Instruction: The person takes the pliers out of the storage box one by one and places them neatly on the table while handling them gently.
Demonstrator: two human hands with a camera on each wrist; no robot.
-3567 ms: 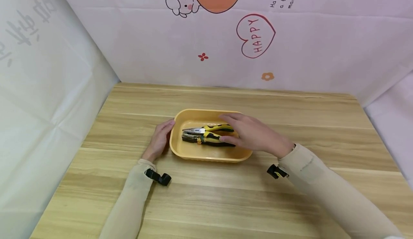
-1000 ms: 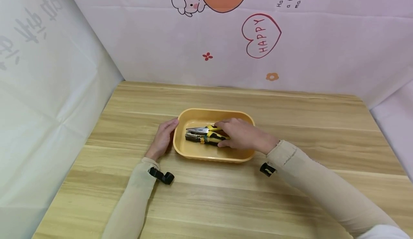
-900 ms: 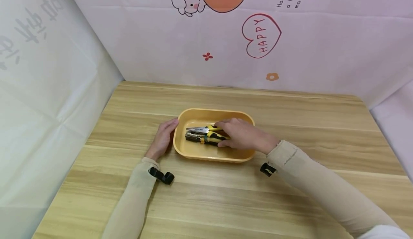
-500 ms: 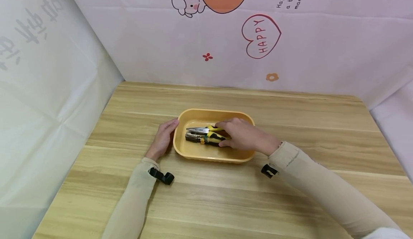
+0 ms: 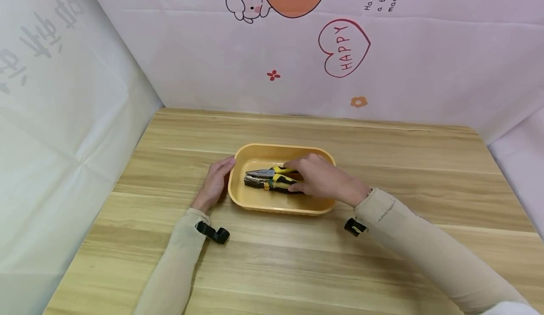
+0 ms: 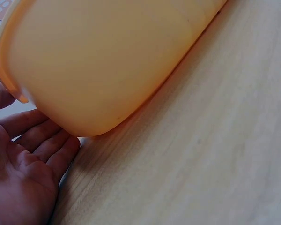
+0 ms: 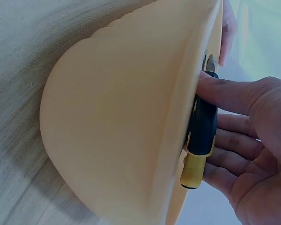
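A yellow plastic tray sits on the wooden table. Inside lie long-nose pliers with yellow-and-black handles, above and partly over another pair of pliers with a blunt dark head. My right hand grips the long-nose pliers' handles, thumb on the near side and fingers on the far side. The right wrist view shows the thumb against a black-and-yellow handle. At the tray's left end my left hand touches the outer wall with extended fingers, the thumb beside the rim.
The wooden table extends on all sides of the tray. A white printed cloth hangs along the back edge, and a white sheet covers the left side. Each wrist wears a black camera mount.
The right hand has come down onto the long-nose pliers' handles since the first frame. Lately the pliers' jaws have shifted slightly, a little blurred now. The left hand stays at the tray.
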